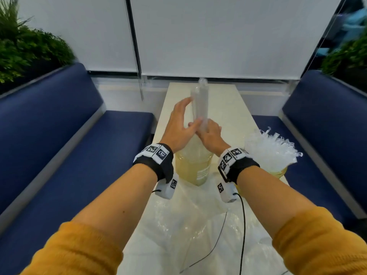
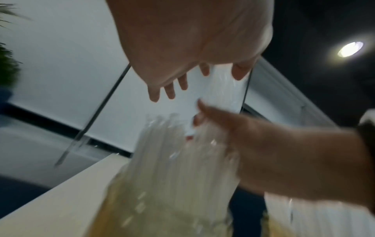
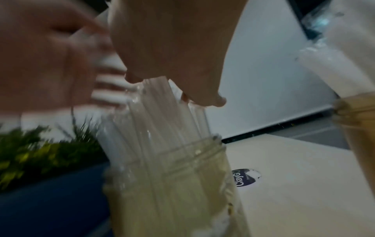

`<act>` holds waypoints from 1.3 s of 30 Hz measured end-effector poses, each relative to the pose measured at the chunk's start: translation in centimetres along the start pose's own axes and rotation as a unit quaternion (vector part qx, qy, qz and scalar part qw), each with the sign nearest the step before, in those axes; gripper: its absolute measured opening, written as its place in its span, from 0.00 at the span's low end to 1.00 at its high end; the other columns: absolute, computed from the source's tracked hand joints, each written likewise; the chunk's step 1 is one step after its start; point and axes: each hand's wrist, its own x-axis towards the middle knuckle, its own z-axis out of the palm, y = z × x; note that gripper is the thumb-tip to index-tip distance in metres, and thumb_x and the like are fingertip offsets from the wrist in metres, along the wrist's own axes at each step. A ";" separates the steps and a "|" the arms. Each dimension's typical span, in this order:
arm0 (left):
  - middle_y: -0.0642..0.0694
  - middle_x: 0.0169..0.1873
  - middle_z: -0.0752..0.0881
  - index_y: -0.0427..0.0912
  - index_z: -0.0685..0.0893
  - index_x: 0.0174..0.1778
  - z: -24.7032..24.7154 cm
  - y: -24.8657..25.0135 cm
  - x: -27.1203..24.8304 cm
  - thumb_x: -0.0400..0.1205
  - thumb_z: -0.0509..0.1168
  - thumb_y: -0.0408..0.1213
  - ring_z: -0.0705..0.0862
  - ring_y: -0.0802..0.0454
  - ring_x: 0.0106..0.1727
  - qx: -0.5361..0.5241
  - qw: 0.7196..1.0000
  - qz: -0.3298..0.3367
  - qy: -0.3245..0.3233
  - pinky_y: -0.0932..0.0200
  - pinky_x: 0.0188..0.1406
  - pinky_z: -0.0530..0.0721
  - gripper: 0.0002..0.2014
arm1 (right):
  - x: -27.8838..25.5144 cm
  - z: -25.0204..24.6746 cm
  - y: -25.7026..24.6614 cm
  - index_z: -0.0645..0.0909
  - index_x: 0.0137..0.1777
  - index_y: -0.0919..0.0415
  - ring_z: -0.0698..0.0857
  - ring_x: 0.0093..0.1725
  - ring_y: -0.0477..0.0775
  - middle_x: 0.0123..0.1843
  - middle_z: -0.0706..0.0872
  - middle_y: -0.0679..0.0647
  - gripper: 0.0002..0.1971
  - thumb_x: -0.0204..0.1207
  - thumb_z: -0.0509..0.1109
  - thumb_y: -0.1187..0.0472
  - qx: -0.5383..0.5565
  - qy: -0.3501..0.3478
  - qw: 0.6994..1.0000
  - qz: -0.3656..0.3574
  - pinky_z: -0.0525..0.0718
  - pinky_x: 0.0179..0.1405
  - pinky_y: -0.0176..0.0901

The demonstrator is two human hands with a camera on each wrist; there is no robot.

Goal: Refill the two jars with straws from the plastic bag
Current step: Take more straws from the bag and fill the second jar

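One jar (image 1: pixel 278 171) on the right already stood full; my right hand (image 1: pixel 210 133) gripped straws (image 1: pixel 201 104) entering the near jar (image 1: pixel 193 169), left hand (image 1: pixel 178 126) spread beside them.

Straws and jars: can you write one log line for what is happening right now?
right hand: grips clear plastic straws over yellowish glass jar | left hand: open beside bundle | second jar: full

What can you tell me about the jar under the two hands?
The jar is clear, yellow-tinted, plastic-looking, with a threaded open mouth and a pale label. It stands upright on the table, left of a second, already stuffed jar. A bundle of wrapped straws sticks up from it; the right hand grips them, and the left hand steadies them with straight fingers.
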 end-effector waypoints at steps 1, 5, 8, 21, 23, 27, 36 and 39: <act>0.50 0.84 0.64 0.56 0.59 0.85 0.1 0.8 0.5 0.81 0.70 0.54 0.67 0.54 0.80 -0.023 1.000 0.011 0.003 0.43 0.81 0.70 0.39 | 0.0 0.4 0.5 0.83 0.60 0.48 0.82 0.64 0.63 0.58 0.88 0.55 0.28 0.73 0.59 0.30 -0.056 -0.008 0.998 -0.008 0.74 0.68 0.71; 0.45 0.80 0.72 0.62 0.52 0.85 0.6 3.1 2.8 0.75 0.78 0.48 0.82 0.46 0.71 -0.027 0.997 0.068 0.038 0.43 0.68 0.83 0.49 | -0.5 0.8 0.7 0.72 0.78 0.56 0.70 0.79 0.65 0.75 0.78 0.60 0.37 0.76 0.67 0.33 -0.102 -0.021 0.995 -0.010 0.60 0.78 0.71; 0.43 0.49 0.88 0.52 0.77 0.69 0.6 3.2 3.7 0.80 0.72 0.36 0.91 0.46 0.46 -0.028 0.998 0.059 0.023 0.42 0.51 0.91 0.22 | -0.7 -0.2 0.8 0.74 0.70 0.52 0.78 0.70 0.58 0.69 0.82 0.54 0.39 0.65 0.77 0.30 0.018 -0.038 0.999 0.002 0.75 0.72 0.60; 0.47 0.56 0.88 0.42 0.84 0.64 1.9 -1.5 1.9 0.75 0.73 0.45 0.86 0.48 0.54 0.209 0.964 -0.007 -0.166 0.47 0.59 0.87 0.22 | -1.1 -0.5 -1.0 0.75 0.80 0.60 0.77 0.77 0.54 0.78 0.80 0.56 0.22 0.91 0.55 0.55 0.033 0.005 0.990 -0.139 0.73 0.78 0.57; 0.45 0.65 0.82 0.40 0.77 0.71 0.9 -2.2 1.7 0.73 0.80 0.43 0.81 0.49 0.64 0.160 0.976 -0.031 -0.145 0.54 0.67 0.80 0.32 | -0.8 -0.1 0.2 0.77 0.78 0.61 0.82 0.72 0.57 0.72 0.85 0.57 0.21 0.90 0.56 0.56 0.021 0.026 0.994 -0.108 0.77 0.74 0.56; 0.40 0.82 0.69 0.42 0.64 0.84 -0.2 -3.5 1.3 0.76 0.70 0.64 0.67 0.43 0.82 0.273 0.941 -0.021 -0.197 0.43 0.83 0.65 0.46 | -0.7 -0.2 1.1 0.81 0.72 0.64 0.80 0.69 0.62 0.63 0.87 0.55 0.29 0.89 0.47 0.47 -0.077 -0.052 0.990 -0.102 0.72 0.74 0.57; 0.42 0.87 0.56 0.47 0.45 0.89 -1.8 -5.0 -0.3 0.57 0.88 0.55 0.57 0.42 0.87 0.171 0.951 -0.142 -0.214 0.42 0.83 0.64 0.72 | -2.5 -0.7 1.3 0.64 0.85 0.42 0.64 0.83 0.55 0.84 0.65 0.55 0.48 0.66 0.79 0.33 -0.052 -0.107 0.992 -0.044 0.63 0.83 0.57; 0.41 0.76 0.75 0.41 0.63 0.84 -1.5 -5.0 -0.2 0.68 0.84 0.43 0.76 0.40 0.75 0.156 0.967 -0.141 -0.144 0.49 0.71 0.78 0.52 | -2.1 0.1 1.1 0.80 0.67 0.54 0.78 0.62 0.48 0.63 0.80 0.52 0.27 0.72 0.80 0.43 -0.003 -0.013 0.996 -0.092 0.79 0.69 0.57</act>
